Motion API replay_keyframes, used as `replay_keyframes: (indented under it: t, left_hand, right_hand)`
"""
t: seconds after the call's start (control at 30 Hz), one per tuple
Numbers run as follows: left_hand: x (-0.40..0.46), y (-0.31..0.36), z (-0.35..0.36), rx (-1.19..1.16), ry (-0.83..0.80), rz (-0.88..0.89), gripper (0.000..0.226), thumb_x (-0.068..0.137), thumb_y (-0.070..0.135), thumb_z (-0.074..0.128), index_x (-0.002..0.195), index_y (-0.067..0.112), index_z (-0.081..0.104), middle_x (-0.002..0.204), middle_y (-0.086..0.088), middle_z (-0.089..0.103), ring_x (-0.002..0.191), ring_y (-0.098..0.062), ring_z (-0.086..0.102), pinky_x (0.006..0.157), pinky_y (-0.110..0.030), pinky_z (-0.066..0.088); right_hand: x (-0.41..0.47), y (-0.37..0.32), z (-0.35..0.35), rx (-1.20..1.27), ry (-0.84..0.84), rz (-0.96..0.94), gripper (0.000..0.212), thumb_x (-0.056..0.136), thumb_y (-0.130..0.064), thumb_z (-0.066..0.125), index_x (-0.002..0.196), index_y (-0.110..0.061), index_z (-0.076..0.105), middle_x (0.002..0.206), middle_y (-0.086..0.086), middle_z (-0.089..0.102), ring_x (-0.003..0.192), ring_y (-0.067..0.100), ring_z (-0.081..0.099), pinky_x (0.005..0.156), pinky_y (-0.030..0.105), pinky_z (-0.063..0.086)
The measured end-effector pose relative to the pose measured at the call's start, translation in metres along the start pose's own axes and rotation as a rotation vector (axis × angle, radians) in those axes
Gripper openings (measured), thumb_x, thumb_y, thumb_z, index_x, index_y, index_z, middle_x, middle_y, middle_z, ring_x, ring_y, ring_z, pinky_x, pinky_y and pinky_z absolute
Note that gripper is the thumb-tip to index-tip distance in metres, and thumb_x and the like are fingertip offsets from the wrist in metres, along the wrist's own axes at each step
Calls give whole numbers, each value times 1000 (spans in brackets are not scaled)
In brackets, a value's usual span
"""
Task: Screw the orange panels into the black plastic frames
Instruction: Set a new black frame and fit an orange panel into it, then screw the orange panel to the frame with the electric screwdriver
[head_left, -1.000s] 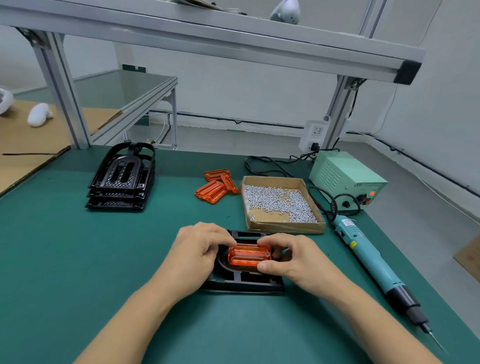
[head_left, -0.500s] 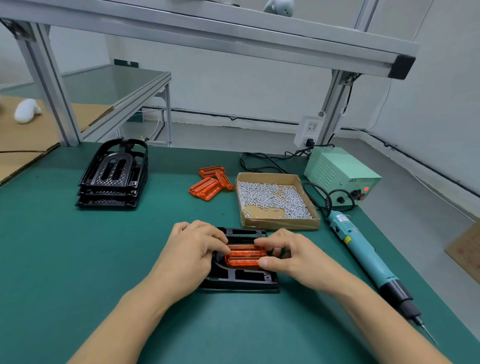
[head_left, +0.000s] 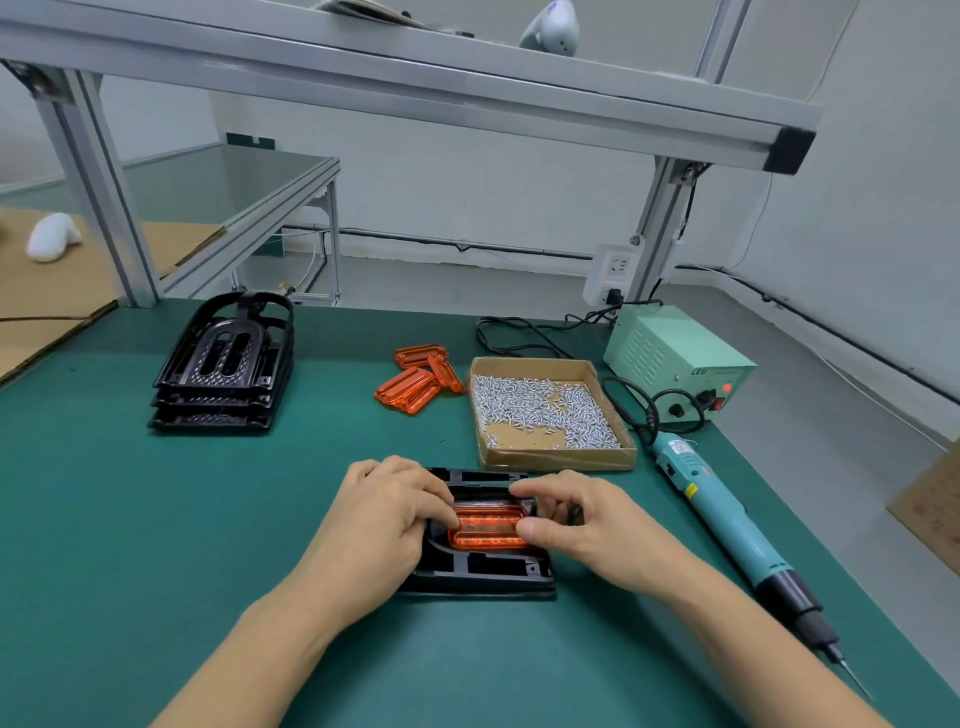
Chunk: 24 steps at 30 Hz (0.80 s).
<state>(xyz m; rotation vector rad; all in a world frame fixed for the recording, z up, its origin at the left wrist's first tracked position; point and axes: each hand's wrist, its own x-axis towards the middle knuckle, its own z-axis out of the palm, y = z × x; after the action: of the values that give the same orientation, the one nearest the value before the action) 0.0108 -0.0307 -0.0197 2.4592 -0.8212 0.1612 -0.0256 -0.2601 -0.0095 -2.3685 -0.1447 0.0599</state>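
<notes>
An orange panel (head_left: 488, 526) is lying inside a black frame (head_left: 480, 569) on the green table (head_left: 130, 519), right between the fingers of both hands. The left hand (head_left: 384, 525) is resting on the frame's left side, its curled fingertips (head_left: 449, 512) pressing on the panel's left end. The right hand (head_left: 587, 525) is pinching the panel's right end, thumb (head_left: 530, 531) at the near corner and forefinger (head_left: 524, 488) curled over the far edge. Beyond the right fingers, a cardboard box of screws (head_left: 545, 410) is sitting. Spare orange panels (head_left: 418, 379) are lying beyond both hands, a stack of black frames (head_left: 226, 369) far left of the left fingers. An electric screwdriver (head_left: 727, 525) is lying right of the right hand.
</notes>
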Motion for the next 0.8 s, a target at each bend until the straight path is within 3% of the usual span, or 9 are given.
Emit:
replay_keyframes:
  t: [0.1, 0.23, 0.33, 0.43, 0.57, 0.7, 0.8]
  left_hand:
    - [1, 1, -1, -15, 26, -1, 39, 91, 3, 50, 91, 32, 75, 102, 29, 58, 108, 4, 44, 97, -19, 19]
    - [10, 6, -7, -89, 112, 0, 29, 89, 7, 59, 86, 30, 76, 95, 26, 64, 100, 2, 53, 95, -24, 28]
    - [29, 11, -11, -156, 155, -36, 22, 86, 10, 64, 86, 29, 76, 89, 23, 65, 95, -4, 57, 93, -30, 37]
    - [61, 19, -10, -165, 107, -113, 15, 87, 20, 64, 94, 28, 75, 95, 15, 68, 97, -8, 58, 92, -31, 43]
    - [108, 29, 6, -86, 2, -165, 12, 87, 24, 66, 94, 25, 75, 93, 7, 71, 92, -13, 61, 90, -35, 48]
    - [140, 36, 29, 77, -31, -192, 11, 87, 25, 65, 90, 26, 75, 92, 7, 72, 94, -15, 59, 94, -34, 37]
    - [154, 37, 43, 206, -57, -210, 11, 86, 23, 65, 87, 25, 76, 91, 6, 72, 96, -16, 58, 90, -35, 30]
  right_hand:
    - [-1, 1, -10, 3, 147, -30, 21, 88, -25, 70, 108, -33, 69, 82, -10, 56, 70, 1, 48, 70, 12, 39]
    - [-8, 14, -33, -190, 368, 5, 26, 87, -16, 69, 110, -26, 71, 84, -12, 56, 77, 0, 52, 70, 10, 34]
    - [-18, 30, -52, -392, 451, 169, 33, 89, -25, 66, 122, -27, 64, 98, -10, 51, 94, 8, 52, 77, 23, 36]
    - [-26, 40, -61, -555, 459, 374, 46, 91, -37, 62, 135, -28, 52, 111, -4, 47, 111, 19, 48, 84, 30, 38]
    - [-33, 50, -63, -737, 407, 604, 60, 90, -54, 52, 141, -27, 38, 122, 2, 47, 115, 23, 47, 86, 31, 42]
    - [-38, 57, -64, -664, 366, 676, 59, 89, -59, 51, 138, -29, 38, 116, 2, 43, 107, 23, 53, 71, 30, 40]
    - [-39, 60, -65, -645, 350, 716, 63, 89, -63, 47, 141, -30, 35, 119, 3, 43, 104, 25, 58, 70, 30, 40]
